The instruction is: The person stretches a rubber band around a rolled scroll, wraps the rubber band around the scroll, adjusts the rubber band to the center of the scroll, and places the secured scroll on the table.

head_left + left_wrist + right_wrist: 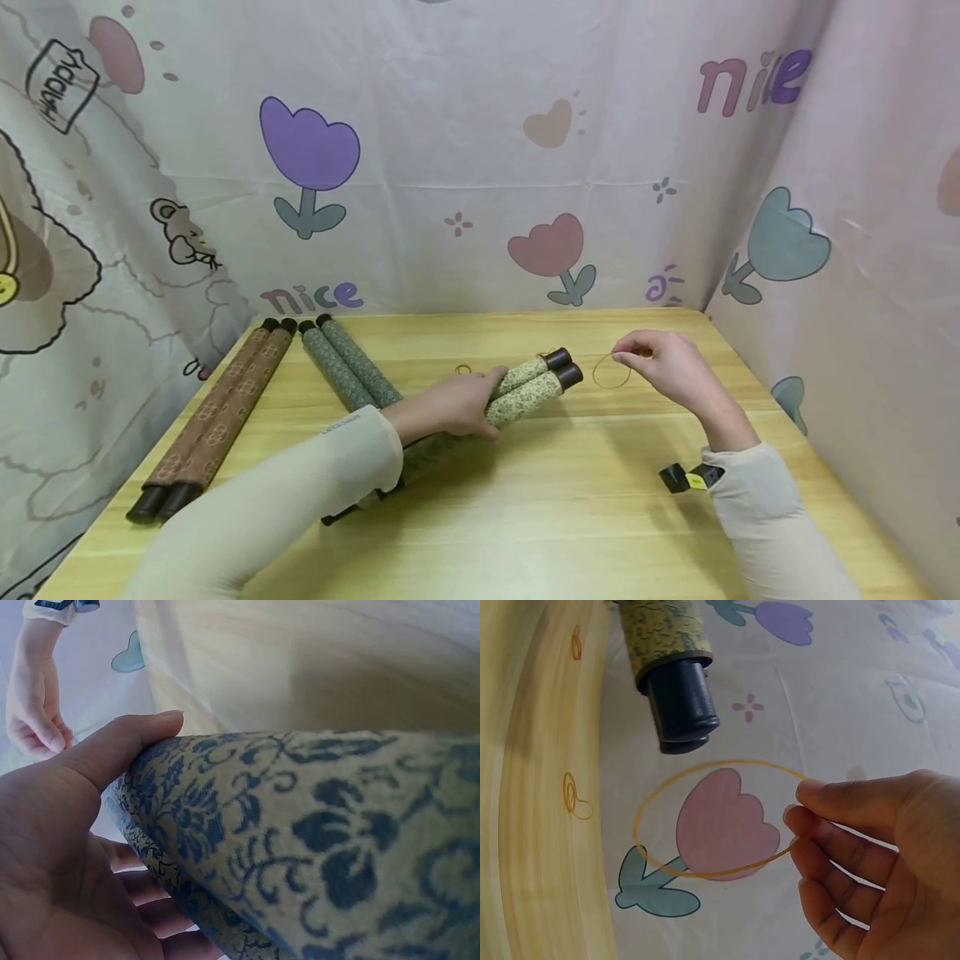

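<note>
My left hand (457, 404) grips a rolled scroll (525, 404) with pale yellow floral covering, held slanting above the table. Its two dark end knobs (682, 705) point toward my right hand. In the left wrist view, the thumb lies over the patterned roll (300, 840) and the fingers go beneath it. Between thumb and fingertips, my right hand (671, 367) pinches a thin yellow rubber band (735, 761). The band hangs as an open loop, just apart from the scroll's knobs. The scroll's near end is partly hidden by the left forearm.
A green rolled scroll (352, 367) lies left of centre, partly behind the left arm. Farther left is a brown one (217, 417) with dark knobs. Loose rubber bands (570, 793) lie near the table's back edge. Printed curtains (450, 150) enclose the wooden table (555, 517).
</note>
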